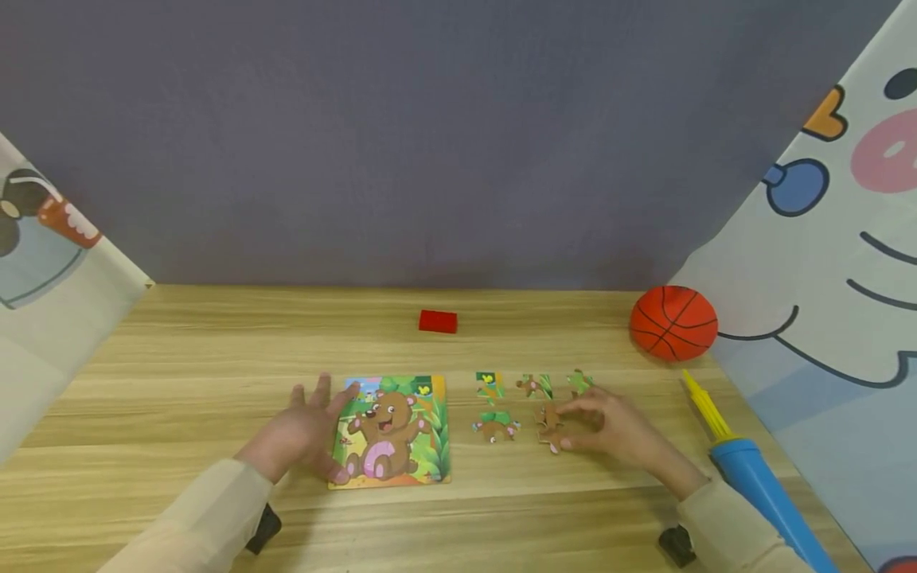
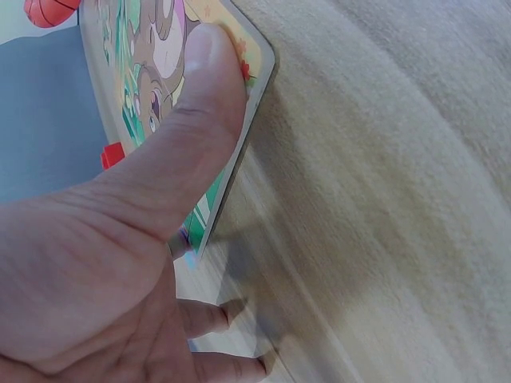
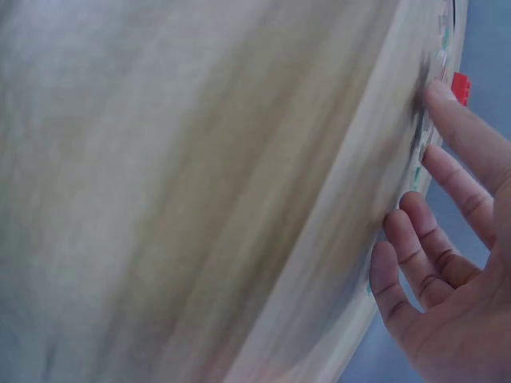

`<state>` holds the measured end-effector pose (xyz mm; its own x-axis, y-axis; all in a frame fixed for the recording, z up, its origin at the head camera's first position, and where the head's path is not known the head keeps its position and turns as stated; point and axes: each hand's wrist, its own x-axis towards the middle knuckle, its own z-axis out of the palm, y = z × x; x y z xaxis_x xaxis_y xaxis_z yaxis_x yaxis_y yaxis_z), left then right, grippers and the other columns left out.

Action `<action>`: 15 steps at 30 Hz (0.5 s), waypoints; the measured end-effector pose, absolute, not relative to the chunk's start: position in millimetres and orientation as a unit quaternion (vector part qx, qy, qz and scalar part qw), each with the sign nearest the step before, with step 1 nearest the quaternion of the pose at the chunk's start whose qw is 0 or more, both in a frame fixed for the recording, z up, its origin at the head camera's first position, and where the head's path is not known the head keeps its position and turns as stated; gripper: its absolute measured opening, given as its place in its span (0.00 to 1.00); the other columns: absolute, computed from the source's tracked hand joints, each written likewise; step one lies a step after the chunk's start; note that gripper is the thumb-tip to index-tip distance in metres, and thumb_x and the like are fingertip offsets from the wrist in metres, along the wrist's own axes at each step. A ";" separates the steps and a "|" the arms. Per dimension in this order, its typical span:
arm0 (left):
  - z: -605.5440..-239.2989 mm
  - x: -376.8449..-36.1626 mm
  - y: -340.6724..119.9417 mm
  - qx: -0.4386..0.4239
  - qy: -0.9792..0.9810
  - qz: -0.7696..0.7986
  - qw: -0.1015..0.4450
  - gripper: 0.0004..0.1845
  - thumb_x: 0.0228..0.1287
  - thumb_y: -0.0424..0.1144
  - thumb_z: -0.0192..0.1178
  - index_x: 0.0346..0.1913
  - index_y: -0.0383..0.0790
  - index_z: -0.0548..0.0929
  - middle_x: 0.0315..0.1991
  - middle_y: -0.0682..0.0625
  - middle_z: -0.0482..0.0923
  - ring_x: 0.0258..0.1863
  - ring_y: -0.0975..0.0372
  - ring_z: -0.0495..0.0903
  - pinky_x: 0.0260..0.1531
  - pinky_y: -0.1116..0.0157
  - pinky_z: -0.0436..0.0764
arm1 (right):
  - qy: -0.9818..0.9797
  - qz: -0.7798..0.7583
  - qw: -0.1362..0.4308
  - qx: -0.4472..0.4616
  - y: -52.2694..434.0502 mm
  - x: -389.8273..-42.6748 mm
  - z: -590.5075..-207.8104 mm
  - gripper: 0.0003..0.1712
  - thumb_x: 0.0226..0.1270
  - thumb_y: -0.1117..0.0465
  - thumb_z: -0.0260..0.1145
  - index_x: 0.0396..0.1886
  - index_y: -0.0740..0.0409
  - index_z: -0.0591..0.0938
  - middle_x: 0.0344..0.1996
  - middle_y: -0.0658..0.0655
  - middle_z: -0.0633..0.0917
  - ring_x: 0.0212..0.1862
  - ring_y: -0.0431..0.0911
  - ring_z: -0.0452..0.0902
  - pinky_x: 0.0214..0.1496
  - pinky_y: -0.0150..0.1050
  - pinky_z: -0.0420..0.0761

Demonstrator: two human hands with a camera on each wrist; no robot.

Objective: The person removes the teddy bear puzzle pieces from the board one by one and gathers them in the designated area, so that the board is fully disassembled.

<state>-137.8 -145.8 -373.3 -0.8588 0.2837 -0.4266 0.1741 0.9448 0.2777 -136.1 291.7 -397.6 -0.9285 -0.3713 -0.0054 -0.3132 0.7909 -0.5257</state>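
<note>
Blue pump [image 1: 770, 501]: laid on the surface [image 1: 401, 529] at 3 o'clock of everything else, its yellow nozzle [image 1: 708, 406] pointed towards 11 o'clock.
Left hand [image 1: 301, 434]: spread wide at the 9 o'clock edge of the board, the thumb laid over its 8 o'clock corner.
Bear picture board [image 1: 387, 438]: laid flat, bear upright as seen from the wearer.
Right hand [image 1: 612, 426]: loosely bent, thumb and forefinger parted; whether a piece is touched cannot be told.
Two bear pieces [image 1: 548, 415]: placed at 3 o'clock of the board, at the right fingertips.
Bear-head piece [image 1: 494, 430]: set upside down, between board and right hand.
Far row: duck piece [image 1: 490, 386], brown-and-green piece [image 1: 533, 387] and green piece [image 1: 579, 382], spaced apart.
Toy basketball [image 1: 673, 324]: placed at 2 o'clock of the board.
Red block [image 1: 438, 321]: placed at 1 o'clock of the board.
</note>
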 end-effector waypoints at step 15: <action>-374.6 -138.6 -146.0 0.122 0.957 0.113 0.237 0.68 0.39 0.49 0.82 0.81 0.37 0.49 0.75 0.19 0.36 0.69 0.18 0.41 0.47 0.28 0.77 | 0.944 -0.273 0.076 -0.170 290.8 -137.6 -401.0 0.27 0.53 0.49 0.81 0.53 0.52 0.87 0.51 0.59 0.82 0.52 0.56 0.79 0.54 0.61 0.82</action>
